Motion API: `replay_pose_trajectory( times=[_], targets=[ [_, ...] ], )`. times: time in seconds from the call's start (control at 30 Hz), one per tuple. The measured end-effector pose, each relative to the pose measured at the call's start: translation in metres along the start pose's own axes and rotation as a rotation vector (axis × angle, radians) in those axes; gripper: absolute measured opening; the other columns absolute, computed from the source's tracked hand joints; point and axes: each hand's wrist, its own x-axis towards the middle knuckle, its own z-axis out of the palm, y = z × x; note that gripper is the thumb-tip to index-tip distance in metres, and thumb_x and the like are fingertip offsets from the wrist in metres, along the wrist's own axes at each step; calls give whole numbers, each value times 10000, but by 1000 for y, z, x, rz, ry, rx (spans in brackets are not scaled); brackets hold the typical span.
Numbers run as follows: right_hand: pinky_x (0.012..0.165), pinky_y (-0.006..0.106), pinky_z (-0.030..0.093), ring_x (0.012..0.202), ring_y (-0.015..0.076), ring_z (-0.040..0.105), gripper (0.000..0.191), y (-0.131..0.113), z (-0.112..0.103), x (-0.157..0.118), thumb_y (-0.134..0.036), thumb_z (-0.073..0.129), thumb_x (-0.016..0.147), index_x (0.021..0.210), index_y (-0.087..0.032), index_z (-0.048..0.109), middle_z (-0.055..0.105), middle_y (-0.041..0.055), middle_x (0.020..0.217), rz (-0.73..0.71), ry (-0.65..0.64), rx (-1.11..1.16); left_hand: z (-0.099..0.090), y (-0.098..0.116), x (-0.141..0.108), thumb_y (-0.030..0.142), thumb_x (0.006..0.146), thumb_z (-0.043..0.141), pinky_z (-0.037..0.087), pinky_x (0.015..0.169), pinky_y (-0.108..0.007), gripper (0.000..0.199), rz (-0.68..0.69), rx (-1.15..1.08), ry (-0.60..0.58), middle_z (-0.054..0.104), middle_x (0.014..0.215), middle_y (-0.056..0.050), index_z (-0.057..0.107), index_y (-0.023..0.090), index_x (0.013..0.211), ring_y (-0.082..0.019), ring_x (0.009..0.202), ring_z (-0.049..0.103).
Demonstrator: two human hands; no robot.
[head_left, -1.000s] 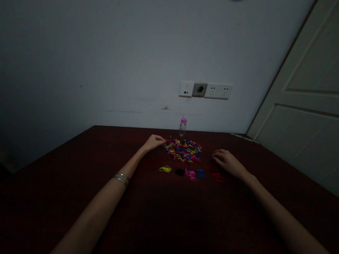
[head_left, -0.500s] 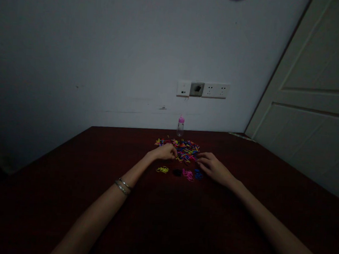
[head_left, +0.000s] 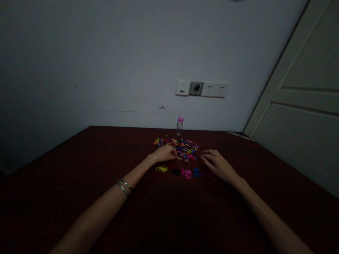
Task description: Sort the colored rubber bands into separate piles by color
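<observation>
A loose heap of mixed-colour rubber bands [head_left: 187, 148] lies on the dark red table. My left hand [head_left: 165, 153] is at the heap's near left edge, fingers curled into a pinch; what they hold, if anything, is too small to make out. Just right of the heap, my right hand [head_left: 217, 165] rests low with its fingers stretched out and slightly apart. On the near side sit small piles by colour: yellow bands [head_left: 161, 168], black bands [head_left: 176, 171], pink bands [head_left: 187, 174] and blue bands [head_left: 197, 172]. A tiny red piece [head_left: 214, 179] shows below my right hand.
Behind the heap a small clear bottle with a pink top [head_left: 179, 127] stands upright near the wall. Sockets and switches [head_left: 202, 89] are set in the wall above it. A white panelled door [head_left: 310, 109] is on the right. The dark red tabletop [head_left: 163, 219] extends toward me.
My right hand has moved a little to the right, away from the heap and the blue pile. The red piece below it now shows. My left hand stays almost in place.
</observation>
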Motion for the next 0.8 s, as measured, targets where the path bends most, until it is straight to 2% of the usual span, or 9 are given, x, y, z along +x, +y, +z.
replay_pose_trajectory(
  times=[0.17, 0.57, 0.8],
  targets=[
    [901, 427, 444, 1020, 246, 528, 318, 12, -2, -4, -352, 389, 887, 972, -209, 661, 600, 103, 1076, 38, 4, -8, 1, -2, -1, 201, 739, 548, 384, 639, -218, 200, -20, 30, 24, 664, 804, -47, 691, 177, 876, -146, 717, 571],
    [892, 408, 444, 989, 235, 535, 326, 17, -2, -5, -358, 384, 882, 964, -200, 657, 601, 99, 1058, 68, -30, -7, 1, 0, -2, 202, 730, 537, 336, 574, -207, 179, -26, 9, 15, 636, 704, -29, 699, 174, 801, -119, 619, 523],
    [888, 416, 447, 977, 238, 541, 329, 16, -4, -4, -360, 381, 880, 962, -202, 658, 608, 101, 1047, 66, -37, 0, -1, 1, -3, 190, 715, 565, 303, 533, -210, 226, 23, -47, 13, 626, 671, -12, 704, 191, 893, -105, 569, 494]
  ],
)
